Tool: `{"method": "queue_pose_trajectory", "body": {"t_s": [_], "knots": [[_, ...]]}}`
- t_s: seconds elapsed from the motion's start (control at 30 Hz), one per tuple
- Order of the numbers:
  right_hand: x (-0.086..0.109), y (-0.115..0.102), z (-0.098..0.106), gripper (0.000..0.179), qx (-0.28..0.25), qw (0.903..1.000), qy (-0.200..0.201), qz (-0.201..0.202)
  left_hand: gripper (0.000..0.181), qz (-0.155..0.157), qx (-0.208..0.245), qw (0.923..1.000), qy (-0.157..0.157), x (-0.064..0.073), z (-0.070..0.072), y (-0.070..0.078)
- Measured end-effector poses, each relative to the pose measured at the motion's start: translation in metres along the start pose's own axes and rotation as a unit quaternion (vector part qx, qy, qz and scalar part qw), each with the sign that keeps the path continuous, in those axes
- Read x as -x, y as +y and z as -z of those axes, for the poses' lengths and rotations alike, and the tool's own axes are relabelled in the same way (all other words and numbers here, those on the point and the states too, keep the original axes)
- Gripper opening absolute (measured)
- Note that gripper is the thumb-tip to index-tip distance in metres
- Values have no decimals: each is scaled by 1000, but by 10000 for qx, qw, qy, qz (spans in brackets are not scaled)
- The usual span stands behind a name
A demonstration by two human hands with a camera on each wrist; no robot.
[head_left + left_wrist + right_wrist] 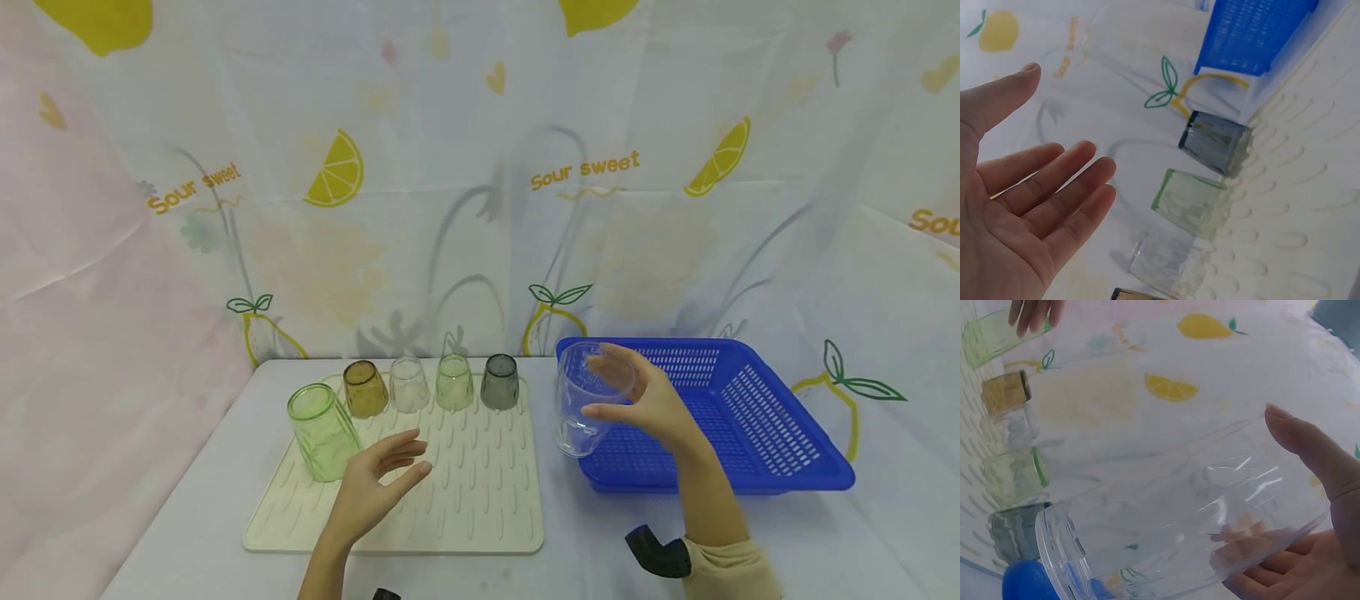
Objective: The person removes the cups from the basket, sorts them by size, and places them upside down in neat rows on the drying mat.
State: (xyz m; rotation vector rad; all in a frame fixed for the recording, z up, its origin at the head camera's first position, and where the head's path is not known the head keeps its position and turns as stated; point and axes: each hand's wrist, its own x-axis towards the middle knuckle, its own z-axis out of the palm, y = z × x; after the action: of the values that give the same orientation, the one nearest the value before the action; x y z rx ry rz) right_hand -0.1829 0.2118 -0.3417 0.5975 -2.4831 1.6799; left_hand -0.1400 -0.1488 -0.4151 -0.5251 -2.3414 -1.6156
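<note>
My right hand (637, 400) grips a large clear drinking glass (581, 408), thumb on the near side and fingers behind, seen through its wall. The glass stands mouth up with a slight tilt, overlapping the blue basket's left edge in the head view. In the right wrist view the clear glass (1172, 519) fills the middle, its base toward the lower left. My left hand (375, 487) is over the cream ribbed mat (450, 525), fingers extended and thumb apart, holding nothing. Just beyond it, a tall green glass (322, 433) stands on the mat's left side.
Along the mat's back edge stand an amber glass (365, 389), a small clear glass (409, 385), a pale green glass (454, 383) and a grey glass (500, 382). A blue perforated basket (795, 482) sits at the right. A printed cloth (450, 125) hangs behind.
</note>
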Motion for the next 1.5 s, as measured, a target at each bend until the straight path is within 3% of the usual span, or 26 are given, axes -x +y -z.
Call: {"method": "queue_pose_trajectory", "body": {"t_s": [0.43, 0.9, 1.07, 1.3, 1.5], "knots": [[-2, -5, -33, 81, -544, 9945, -561, 700, 47, -406, 452, 9971, -452, -19, -23, 15], [1, 1, -69, 85, -860, 9909, -838, 606, 56, -788, 1106, 9852, -1050, -33, -48, 33], [2, 0, -78, 87, -1012, 9866, -1040, 741, 59, -872, 1138, 9833, -1117, -36, -55, 34], [1, 7, -86, 79, -1414, 9724, -1219, 1399, 71, -871, 1296, 9810, -1148, -40, -59, 38], [1, 13, -91, 81, -1628, 9682, -1204, 1470, 73, -848, 1450, 9785, -1194, -40, -59, 36]]}}
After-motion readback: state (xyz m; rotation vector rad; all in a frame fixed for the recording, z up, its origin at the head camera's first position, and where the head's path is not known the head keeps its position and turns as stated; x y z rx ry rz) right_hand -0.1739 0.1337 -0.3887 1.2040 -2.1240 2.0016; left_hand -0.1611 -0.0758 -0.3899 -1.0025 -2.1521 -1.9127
